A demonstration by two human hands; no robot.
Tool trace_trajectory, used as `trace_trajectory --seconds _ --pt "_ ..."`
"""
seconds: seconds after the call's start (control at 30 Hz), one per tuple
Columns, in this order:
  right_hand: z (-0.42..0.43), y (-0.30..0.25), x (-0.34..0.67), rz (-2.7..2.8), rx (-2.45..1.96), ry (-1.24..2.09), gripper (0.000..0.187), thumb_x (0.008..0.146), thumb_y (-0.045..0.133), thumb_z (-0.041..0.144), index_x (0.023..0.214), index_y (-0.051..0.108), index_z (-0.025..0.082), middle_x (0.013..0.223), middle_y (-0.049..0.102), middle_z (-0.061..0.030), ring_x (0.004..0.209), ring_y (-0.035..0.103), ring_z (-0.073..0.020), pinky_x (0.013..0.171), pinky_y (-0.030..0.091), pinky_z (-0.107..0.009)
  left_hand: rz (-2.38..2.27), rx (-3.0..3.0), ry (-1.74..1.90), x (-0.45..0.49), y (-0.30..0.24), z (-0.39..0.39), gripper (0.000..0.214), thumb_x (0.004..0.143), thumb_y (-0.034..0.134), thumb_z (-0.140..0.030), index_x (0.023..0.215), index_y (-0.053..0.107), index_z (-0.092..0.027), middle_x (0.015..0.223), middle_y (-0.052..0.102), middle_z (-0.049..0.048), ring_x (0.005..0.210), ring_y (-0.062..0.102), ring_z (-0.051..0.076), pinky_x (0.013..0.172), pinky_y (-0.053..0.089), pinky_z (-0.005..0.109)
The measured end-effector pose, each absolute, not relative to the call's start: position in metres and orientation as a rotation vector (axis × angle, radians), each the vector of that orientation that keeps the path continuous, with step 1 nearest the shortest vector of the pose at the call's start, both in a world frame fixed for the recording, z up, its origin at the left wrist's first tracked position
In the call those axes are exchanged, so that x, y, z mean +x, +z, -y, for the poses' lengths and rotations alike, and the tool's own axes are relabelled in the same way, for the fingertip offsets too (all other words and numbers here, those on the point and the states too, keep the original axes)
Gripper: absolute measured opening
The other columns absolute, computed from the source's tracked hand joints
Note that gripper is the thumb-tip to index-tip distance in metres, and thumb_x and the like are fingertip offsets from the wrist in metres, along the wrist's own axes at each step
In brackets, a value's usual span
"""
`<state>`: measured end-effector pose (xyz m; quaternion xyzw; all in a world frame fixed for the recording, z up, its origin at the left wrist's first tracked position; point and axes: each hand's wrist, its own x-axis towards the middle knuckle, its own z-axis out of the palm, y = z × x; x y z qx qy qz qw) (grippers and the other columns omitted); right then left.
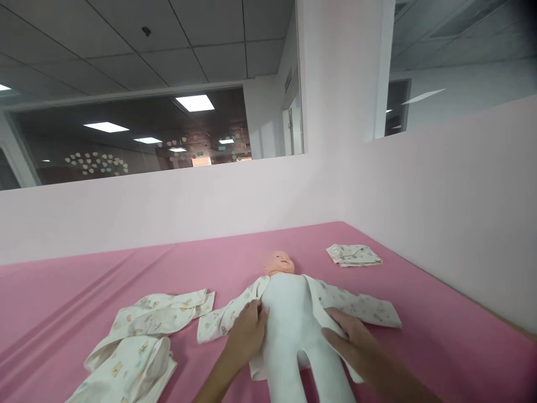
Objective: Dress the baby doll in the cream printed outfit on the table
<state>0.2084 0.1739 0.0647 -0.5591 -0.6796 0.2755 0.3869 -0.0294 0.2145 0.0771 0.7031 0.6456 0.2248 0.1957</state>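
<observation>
A baby doll (289, 313) with a white cloth body lies on its back, head pointing away from me. Its arms are inside the sleeves of a white patterned baby shirt (354, 299), whose front is spread apart over the chest. At the doll's left side in the picture, my left hand (248, 331) is closed on the shirt's edge, thumb against the body. My right hand (352, 340) pinches the other front panel of the shirt between thumb and fingers, beside the doll's hip. The doll's feet are out of frame.
A pink sheet (201, 260) covers the bed surface. Loose patterned baby clothes (138, 336) lie rumpled at the left. A folded patterned cloth (354, 255) sits at the back right. White walls (235, 196) with windows border the back and right sides.
</observation>
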Motion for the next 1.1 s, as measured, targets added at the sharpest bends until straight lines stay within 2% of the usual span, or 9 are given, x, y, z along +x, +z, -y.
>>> trace_trajectory --seconds 0.07,0.13,0.23,0.37,0.5,0.67,0.9,1.0,1.1 --pt "-0.171 0.07 0.193 1.837 -1.439 0.726 0.045 0.086 0.043 0.037 0.126 0.06 0.023 0.127 0.062 -0.0042 0.12 0.054 -0.0262 0.1 0.045 -0.037 -1.723 1.827 0.736 -0.033 0.061 -0.213 0.032 0.094 0.026 -0.041 0.096 0.05 -0.02 0.105 0.063 0.008 0.1 0.057 0.022 0.087 0.041 0.033" --pt "-0.169 0.073 0.185 1.909 -1.421 0.743 0.046 0.087 0.041 0.035 0.13 0.056 0.024 0.134 0.057 -0.0043 0.125 0.049 -0.0252 0.106 0.039 -0.04 -1.715 1.738 0.834 -0.033 0.049 -0.215 0.03 0.095 0.024 -0.04 0.099 0.047 -0.021 0.108 0.063 0.0078 0.102 0.057 0.02 0.088 0.041 0.031" --pt "-0.167 0.073 0.185 1.916 -1.346 0.74 0.038 0.089 0.042 0.037 0.118 0.062 0.023 0.121 0.063 -0.0067 0.113 0.056 -0.0225 0.097 0.044 -0.035 -1.829 1.743 0.874 -0.034 0.04 -0.218 0.021 0.096 0.024 -0.034 0.099 0.041 -0.022 0.105 0.064 0.0067 0.095 0.06 0.02 0.079 0.041 0.03" --pt "-0.162 0.067 0.199 1.817 -1.402 0.711 0.041 0.089 0.041 0.048 0.113 0.061 0.021 0.089 0.065 -0.0047 0.08 0.061 -0.0191 0.074 0.051 -0.03 -2.025 1.831 0.729 -0.036 0.039 -0.223 0.013 0.093 0.03 -0.025 0.096 0.042 -0.02 0.098 0.065 0.0083 0.088 0.061 0.021 0.069 0.038 0.029" --pt "-0.152 0.053 0.202 1.775 -1.405 0.668 0.042 0.083 0.048 0.057 0.111 0.062 0.028 0.108 0.064 -0.0062 0.098 0.061 -0.0239 0.077 0.051 -0.03 -2.165 1.875 0.644 -0.033 0.04 -0.233 0.019 0.092 0.034 -0.027 0.093 0.051 -0.018 0.096 0.067 0.0096 0.088 0.061 0.024 0.065 0.036 0.03" --pt "-0.147 0.045 0.19 1.83 -1.295 0.603 0.035 0.085 0.045 0.052 0.102 0.06 0.026 0.087 0.062 -0.0034 0.069 0.056 -0.0172 0.063 0.047 -0.028 -2.179 1.926 0.668 -0.027 0.039 -0.245 0.024 0.091 0.037 -0.03 0.093 0.058 -0.019 0.097 0.069 0.0081 0.09 0.062 0.023 0.066 0.037 0.03" --pt "-0.146 0.046 0.189 1.762 -1.307 0.675 0.033 0.084 0.046 0.053 0.097 0.06 0.027 0.091 0.063 -0.0038 0.073 0.057 -0.0174 0.06 0.046 -0.027 -2.177 2.086 0.775 -0.029 0.047 -0.246 0.035 0.096 0.031 -0.043 0.105 0.056 -0.021 0.09 0.071 0.0044 0.083 0.064 0.023 0.068 0.037 0.031" --pt "-0.148 0.048 0.194 1.742 -1.305 0.723 0.033 0.084 0.048 0.053 0.097 0.062 0.026 0.091 0.064 -0.0039 0.073 0.058 -0.017 0.064 0.047 -0.027 -2.163 2.213 0.703 -0.027 0.055 -0.25 0.031 0.096 0.03 -0.034 0.106 0.056 -0.022 0.092 0.07 0.0053 0.084 0.064 0.024 0.068 0.036 0.031" --pt "-0.164 0.051 0.204 1.614 -1.367 0.752 0.036 0.081 0.051 0.053 0.101 0.06 0.024 0.086 0.064 -0.0039 0.065 0.057 -0.0161 0.059 0.048 -0.028 -2.182 2.225 0.673 -0.025 0.064 -0.253 0.026 0.093 0.03 -0.025 0.091 0.055 -0.019 0.092 0.068 0.0075 0.082 0.063 0.024 0.066 0.035 0.032"
